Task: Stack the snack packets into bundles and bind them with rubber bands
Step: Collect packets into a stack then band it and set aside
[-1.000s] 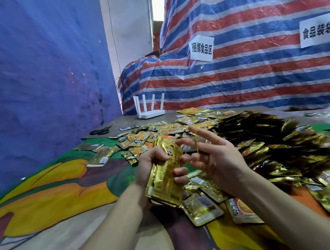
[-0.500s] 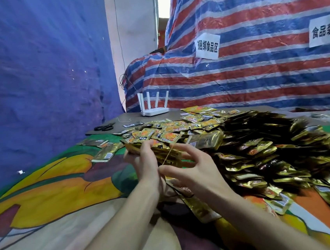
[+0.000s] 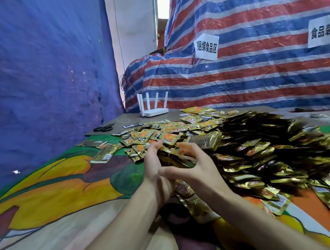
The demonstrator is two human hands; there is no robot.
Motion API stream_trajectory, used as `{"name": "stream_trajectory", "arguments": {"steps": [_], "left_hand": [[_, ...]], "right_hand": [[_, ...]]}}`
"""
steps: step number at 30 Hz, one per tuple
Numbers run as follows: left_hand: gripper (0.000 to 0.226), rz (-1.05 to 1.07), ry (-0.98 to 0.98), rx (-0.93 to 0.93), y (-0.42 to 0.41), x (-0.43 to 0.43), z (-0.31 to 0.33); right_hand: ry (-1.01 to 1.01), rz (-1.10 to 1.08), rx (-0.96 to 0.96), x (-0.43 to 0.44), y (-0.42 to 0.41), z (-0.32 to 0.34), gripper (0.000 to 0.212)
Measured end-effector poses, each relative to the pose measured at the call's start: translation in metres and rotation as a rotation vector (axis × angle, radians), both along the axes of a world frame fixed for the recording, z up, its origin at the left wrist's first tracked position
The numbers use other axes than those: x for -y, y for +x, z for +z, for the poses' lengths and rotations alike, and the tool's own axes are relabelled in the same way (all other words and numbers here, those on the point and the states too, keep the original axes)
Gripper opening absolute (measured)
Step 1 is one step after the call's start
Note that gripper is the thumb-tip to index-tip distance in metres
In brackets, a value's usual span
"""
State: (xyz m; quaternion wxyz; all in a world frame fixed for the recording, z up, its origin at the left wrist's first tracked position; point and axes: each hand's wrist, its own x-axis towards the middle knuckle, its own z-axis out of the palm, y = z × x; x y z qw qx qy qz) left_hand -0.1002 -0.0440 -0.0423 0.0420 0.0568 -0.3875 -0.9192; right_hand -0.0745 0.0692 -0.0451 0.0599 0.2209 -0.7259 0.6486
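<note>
A blue tarpaulin wall (image 3: 33, 77) closes the left side and a red, white and blue striped tarpaulin (image 3: 257, 78) with white paper signs (image 3: 206, 47) rises behind a table spread with an orange, green and yellow printed cloth (image 3: 44, 188). At the far edge stand a white four-antenna router (image 3: 154, 111) and black scissors (image 3: 103, 128). A broad heap of loose gold foil snack packets (image 3: 254, 146) covers the middle and right of the cloth. Just in front of it, a stack of gold foil snack packets (image 3: 177, 160) is held between both hands above the cloth. The left hand (image 3: 154, 166) grips the stack's left side, its fingertips blurred. The right hand (image 3: 191, 169) has its fingers curled, holding a thin yellow rubber band (image 3: 174, 148) taut at the top of the stack.
</note>
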Motion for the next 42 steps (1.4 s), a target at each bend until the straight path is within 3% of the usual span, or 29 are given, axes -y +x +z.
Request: {"name": "stream_trajectory", "arguments": {"steps": [3, 6, 9, 11, 13, 16, 19, 20, 23, 24, 28, 32, 36, 42], "left_hand": [[0.045, -0.016, -0.1, -0.058, 0.0, 0.002, -0.004], [0.039, -0.082, -0.106, -0.11, 0.002, -0.002, -0.004], [0.051, -0.105, -0.123, -0.143, 0.001, -0.005, -0.006], [0.033, -0.069, -0.108, -0.171, 0.001, -0.009, -0.007], [0.023, -0.04, -0.099, -0.209, 0.002, -0.012, -0.006], [0.033, -0.135, -0.172, -0.261, 0.006, -0.012, -0.006], [0.02, -0.208, -0.345, -0.332, 0.01, -0.018, -0.004], [0.023, -0.18, -0.405, -0.333, 0.012, -0.02, -0.004], [0.068, -0.013, -0.456, -0.246, 0.012, -0.02, -0.005], [0.068, 0.047, -0.455, -0.22, 0.013, -0.02, -0.005], [0.022, 0.304, -0.467, -0.131, 0.009, -0.012, -0.005], [0.017, 0.536, -0.483, -0.117, 0.005, -0.002, -0.002], [0.019, 0.593, -0.532, -0.125, 0.005, 0.001, -0.003], [0.017, 0.623, -0.614, -0.05, 0.002, -0.004, -0.011]], "right_hand": [[-0.173, 0.02, 0.065, 0.0, -0.005, 0.001, 0.038], [-0.191, -0.13, 0.076, -0.005, -0.013, 0.002, 0.032], [-0.085, -0.091, 0.101, -0.007, -0.011, 0.005, 0.049], [-0.041, -0.028, 0.154, -0.009, -0.009, 0.008, 0.06], [0.002, 0.021, 0.179, -0.014, -0.008, 0.014, 0.061], [0.137, 0.025, 0.13, -0.024, -0.01, 0.022, 0.066], [0.259, -0.022, 0.06, -0.034, -0.01, 0.03, 0.061], [0.29, -0.03, 0.033, -0.037, -0.011, 0.035, 0.06], [0.411, -0.129, -0.085, -0.048, -0.024, 0.058, 0.055], [0.455, -0.194, -0.137, -0.051, -0.033, 0.068, 0.051], [0.69, -0.477, -0.368, -0.052, -0.077, 0.097, 0.041], [1.0, -0.625, -0.461, -0.046, -0.116, 0.093, 0.037], [1.271, -0.599, -0.443, -0.047, -0.136, 0.073, 0.01], [1.283, -0.549, -0.314, -0.046, -0.132, 0.063, 0.029]]}}
